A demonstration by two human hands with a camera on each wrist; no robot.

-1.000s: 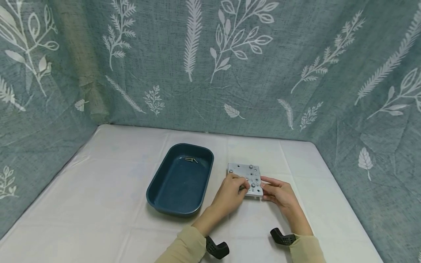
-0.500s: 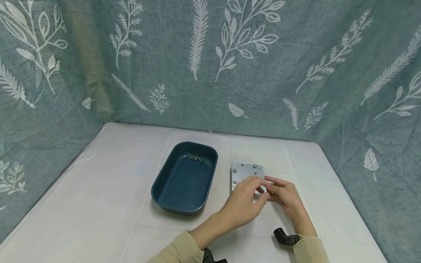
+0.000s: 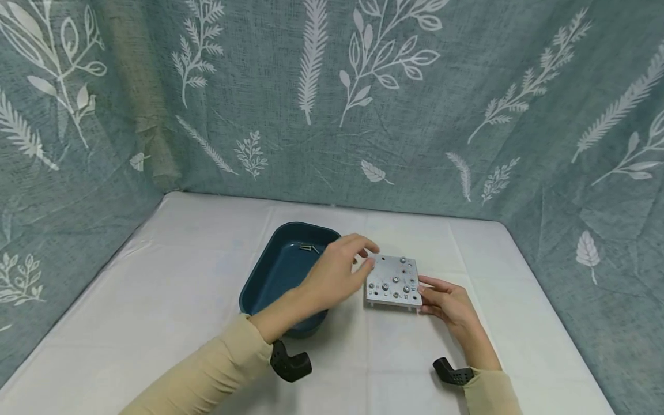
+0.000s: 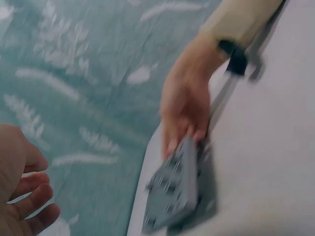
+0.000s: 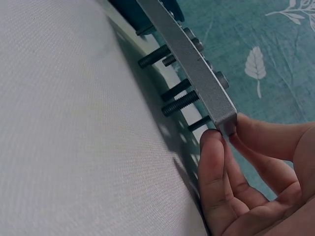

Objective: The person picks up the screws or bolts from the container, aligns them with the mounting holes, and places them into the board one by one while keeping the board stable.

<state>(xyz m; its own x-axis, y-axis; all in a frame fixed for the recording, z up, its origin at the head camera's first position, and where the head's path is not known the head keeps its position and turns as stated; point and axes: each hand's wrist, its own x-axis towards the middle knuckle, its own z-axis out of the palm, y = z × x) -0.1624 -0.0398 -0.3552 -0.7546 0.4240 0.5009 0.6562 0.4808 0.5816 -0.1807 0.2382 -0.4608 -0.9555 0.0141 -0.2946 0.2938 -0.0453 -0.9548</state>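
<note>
A silver metal plate (image 3: pixel 391 283) with several screws set in it lies tilted in the grip of my right hand (image 3: pixel 450 304), which pinches its right edge. In the right wrist view, threaded screw shanks stick out below the plate (image 5: pixel 197 73), and screw heads stand on its other face. My left hand (image 3: pixel 337 270) hovers between the plate and the blue tray, fingers loosely bent. From the left wrist view, the left hand (image 4: pixel 24 187) shows relaxed fingers with nothing seen between them.
A dark blue oblong tray (image 3: pixel 275 288) stands left of the plate, partly covered by my left forearm. A few small screws (image 3: pixel 309 248) lie at its far end. White cloth (image 3: pixel 171 311) covers the table, and a leaf-patterned green curtain (image 3: pixel 290 115) hangs around it.
My left hand has moved off the plate, first across its near right part, then left toward the tray. More of the plate's screws show now. The right hand keeps its grip.
</note>
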